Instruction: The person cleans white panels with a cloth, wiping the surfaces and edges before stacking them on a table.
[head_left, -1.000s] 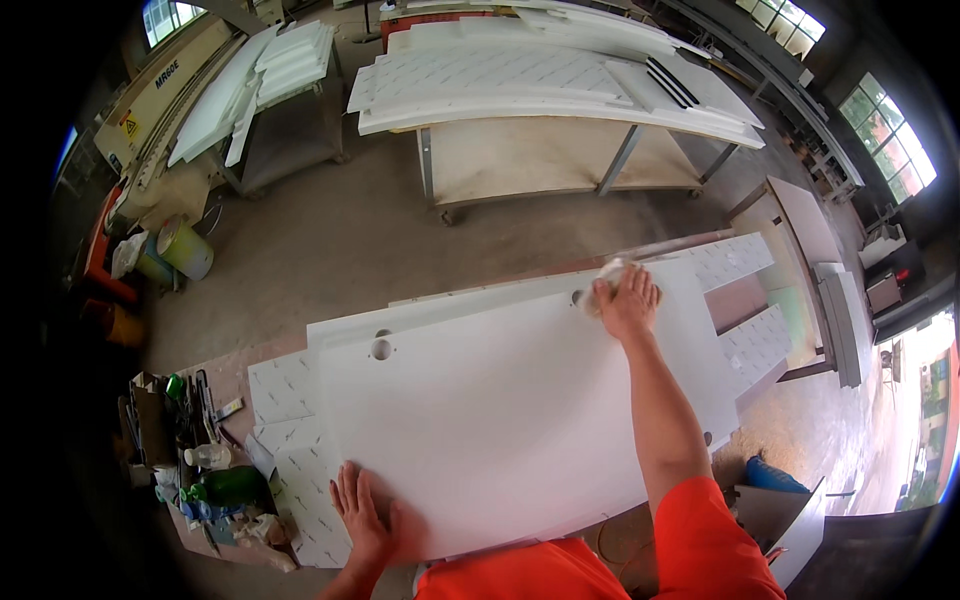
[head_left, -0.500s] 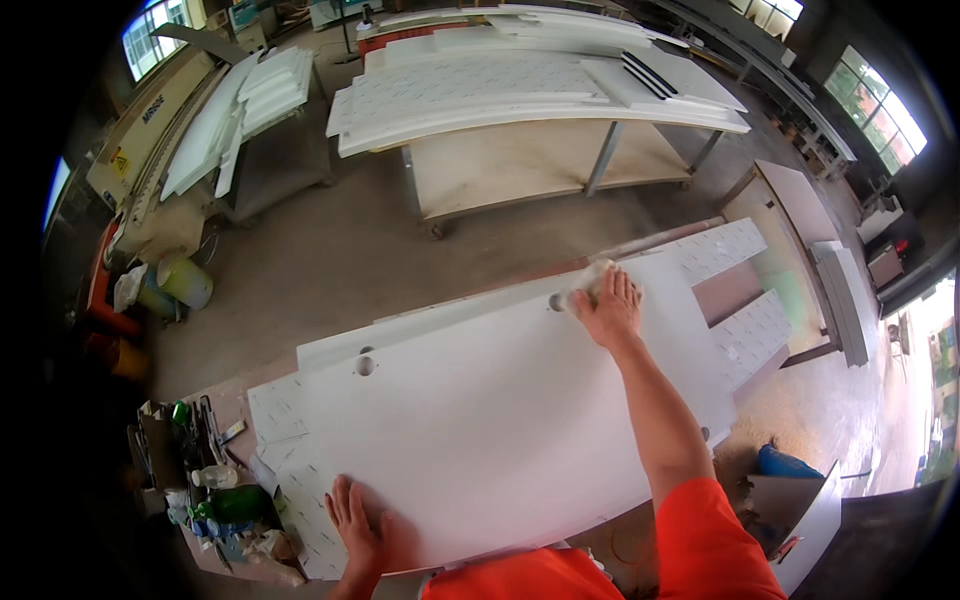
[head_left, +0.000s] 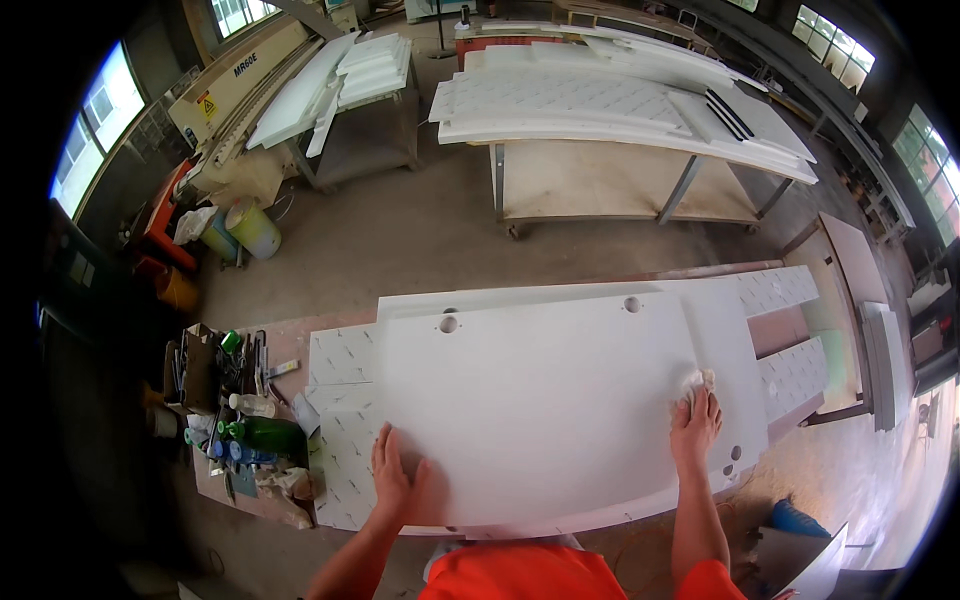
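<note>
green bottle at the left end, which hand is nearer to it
Left. The left hand rests on the white panel, to the right of the green bottle; the right hand is much farther off, near the panel's right side, on a pale cloth.

Grey-brown floor point(head_left: 400, 230); wheeled table point(head_left: 610, 185) beyond; bright paned windows point(head_left: 835, 45) left and right.

smooth white panel point(head_left: 540, 410), crumpled cloth point(head_left: 691, 386), glossy green bottle point(head_left: 272, 434)

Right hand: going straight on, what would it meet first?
Beyond the cloth at the right hand, the way looks free across the white boards to their far edge, though depth is unclear.
</note>
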### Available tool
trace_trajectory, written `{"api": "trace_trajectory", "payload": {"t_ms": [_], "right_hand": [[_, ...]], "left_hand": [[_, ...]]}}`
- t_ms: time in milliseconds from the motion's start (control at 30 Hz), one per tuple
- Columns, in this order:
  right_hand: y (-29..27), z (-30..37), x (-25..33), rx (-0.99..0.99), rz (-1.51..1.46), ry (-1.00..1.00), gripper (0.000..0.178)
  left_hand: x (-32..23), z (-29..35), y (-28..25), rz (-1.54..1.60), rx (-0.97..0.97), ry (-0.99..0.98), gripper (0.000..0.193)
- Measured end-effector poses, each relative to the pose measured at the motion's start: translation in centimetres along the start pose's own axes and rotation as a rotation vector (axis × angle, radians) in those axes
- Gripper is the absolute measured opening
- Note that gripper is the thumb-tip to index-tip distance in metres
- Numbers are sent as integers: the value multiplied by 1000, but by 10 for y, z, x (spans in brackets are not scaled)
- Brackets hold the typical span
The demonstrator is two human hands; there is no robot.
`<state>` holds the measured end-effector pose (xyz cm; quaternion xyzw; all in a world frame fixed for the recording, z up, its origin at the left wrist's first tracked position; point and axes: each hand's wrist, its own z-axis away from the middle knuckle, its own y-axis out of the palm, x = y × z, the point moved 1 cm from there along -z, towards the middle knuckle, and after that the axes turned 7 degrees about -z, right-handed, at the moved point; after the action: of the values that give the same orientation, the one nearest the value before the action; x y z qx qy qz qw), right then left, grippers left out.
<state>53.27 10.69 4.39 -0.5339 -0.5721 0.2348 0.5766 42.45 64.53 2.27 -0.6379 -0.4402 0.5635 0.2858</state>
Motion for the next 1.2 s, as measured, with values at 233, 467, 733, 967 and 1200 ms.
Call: {"api": "trace_trajectory", "payload": {"t_ms": [233,467,733,967,1200], "right_hand": [[-40,125,-11,-24,-101,-11,42],[-74,223,-50,160,-800,647,32],[-248,176,-26,350,-1039,399,48],[-217,60,-16,153,-1705,236,38],[-165,-86,-14,97,-1208,286,31]], "left_hand": [[48,24,-42,22,27,-153,68],[132,70,-62,568,311,-499,40],[42,25,-239,1228,227,-99,49],[44,-110,-220,878,-158,64,49],[-55,-234,-135,952,-232,-245,58]]}}
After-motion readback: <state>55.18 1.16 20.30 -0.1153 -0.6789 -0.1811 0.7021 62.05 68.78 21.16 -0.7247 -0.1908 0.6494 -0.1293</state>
